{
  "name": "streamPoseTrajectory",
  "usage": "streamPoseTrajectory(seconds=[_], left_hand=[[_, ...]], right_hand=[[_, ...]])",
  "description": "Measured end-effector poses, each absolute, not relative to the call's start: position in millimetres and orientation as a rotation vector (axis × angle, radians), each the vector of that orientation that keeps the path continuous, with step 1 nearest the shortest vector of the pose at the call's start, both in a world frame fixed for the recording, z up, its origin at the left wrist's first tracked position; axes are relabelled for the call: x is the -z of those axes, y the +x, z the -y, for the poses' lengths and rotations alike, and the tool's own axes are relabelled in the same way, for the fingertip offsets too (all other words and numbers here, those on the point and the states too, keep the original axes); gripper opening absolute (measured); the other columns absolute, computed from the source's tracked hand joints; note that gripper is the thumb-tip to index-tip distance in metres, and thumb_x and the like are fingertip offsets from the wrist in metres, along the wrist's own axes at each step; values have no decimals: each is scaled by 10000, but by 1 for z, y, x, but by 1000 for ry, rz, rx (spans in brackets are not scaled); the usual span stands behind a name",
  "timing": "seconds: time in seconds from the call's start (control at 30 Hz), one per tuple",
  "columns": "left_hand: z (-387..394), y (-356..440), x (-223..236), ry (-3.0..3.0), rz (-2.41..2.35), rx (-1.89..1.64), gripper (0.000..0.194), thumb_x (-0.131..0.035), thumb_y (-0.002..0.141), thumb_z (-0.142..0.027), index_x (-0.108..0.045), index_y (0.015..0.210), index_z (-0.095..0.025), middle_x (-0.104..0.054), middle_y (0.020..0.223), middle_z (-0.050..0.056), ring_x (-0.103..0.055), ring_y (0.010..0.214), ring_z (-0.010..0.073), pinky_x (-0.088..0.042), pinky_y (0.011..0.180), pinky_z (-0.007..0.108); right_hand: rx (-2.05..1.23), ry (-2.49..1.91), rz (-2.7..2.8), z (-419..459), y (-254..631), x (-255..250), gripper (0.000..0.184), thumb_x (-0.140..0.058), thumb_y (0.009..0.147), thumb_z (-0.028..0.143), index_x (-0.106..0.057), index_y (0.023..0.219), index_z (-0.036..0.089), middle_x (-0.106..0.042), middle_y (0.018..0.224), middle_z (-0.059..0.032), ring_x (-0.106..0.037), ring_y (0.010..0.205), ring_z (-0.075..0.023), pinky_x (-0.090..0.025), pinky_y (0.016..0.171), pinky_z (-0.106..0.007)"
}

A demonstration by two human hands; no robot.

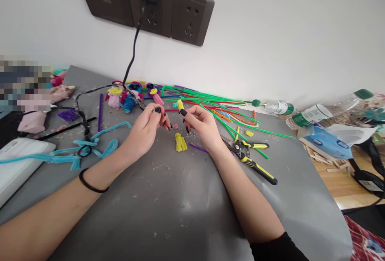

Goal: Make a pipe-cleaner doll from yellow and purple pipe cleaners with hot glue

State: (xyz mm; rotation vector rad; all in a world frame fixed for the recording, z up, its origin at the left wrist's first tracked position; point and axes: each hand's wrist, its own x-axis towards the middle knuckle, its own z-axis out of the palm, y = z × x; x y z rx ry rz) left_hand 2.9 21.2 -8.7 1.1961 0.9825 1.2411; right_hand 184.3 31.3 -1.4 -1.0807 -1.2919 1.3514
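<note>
Fingers of the right hand (pixel 204 128) pinched shut on a yellow fuzzy piece (pixel 180 105), left hand (pixel 146 124) with fingertips nearly together, any hold unclear, yellow bundle (pixel 181 142) on grey table (pixel 144 213) between the hands, pliers (pixel 247 160) beside right forearm.

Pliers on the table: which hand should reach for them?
Probably the right hand: the pliers lie close beside it, while the left hand is farther off. The right might first put down its yellow piece.

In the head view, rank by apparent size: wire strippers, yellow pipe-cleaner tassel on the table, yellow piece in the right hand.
1. Wire strippers
2. Yellow tassel
3. Yellow piece (visible part), in the right hand
</note>
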Motion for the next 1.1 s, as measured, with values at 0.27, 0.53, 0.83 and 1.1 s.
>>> streamPoseTrajectory(seconds=[0.27, 0.53, 0.83, 1.1], left_hand=[[-24, 0, 9, 1267, -981, -1278, 355, -659, 968, -537, -517, 854, -232, -563, 754, -5, -597, 706, 162, -535, 680, 304], [-23, -1, 4, 1236, -960, -1339, 457, -701, 913, -650, -576, 797, -227, -533, 750, 1, -556, 710, 159, -506, 646, 296], [-22, -3, 5, 1430, -1141, -1200, 488, -783, 813, -633, -685, 1055, -221, -714, 1050, 72, -685, 890, 221, -582, 744, 336], [-22, -7, 2, 1421, -1244, -1249, 414, -823, 768, -597, -768, 908, -212, -770, 892, 69, -709, 836, 239, -590, 760, 356]], right_hand=[[-1268, -1154, 1314, -31, 183, 1, 369, -802, 746, 521, -619, 812, 209, -572, 611, 62, -475, 529, -84, -365, 520, -242], [-1215, -1194, 1368, -28, 181, 1, 264, -749, 792, 442, -637, 845, 209, -607, 646, 51, -469, 535, -83, -343, 525, -246], [-1143, -1106, 1609, -27, 178, 9, 120, -685, 857, 330, -667, 867, 211, -697, 819, -7, -634, 677, -135, -491, 640, -282], [-1121, -1077, 1599, -27, 179, 8, 181, -729, 874, 331, -689, 1012, 221, -691, 931, -8, -646, 714, -123, -521, 654, -271]])
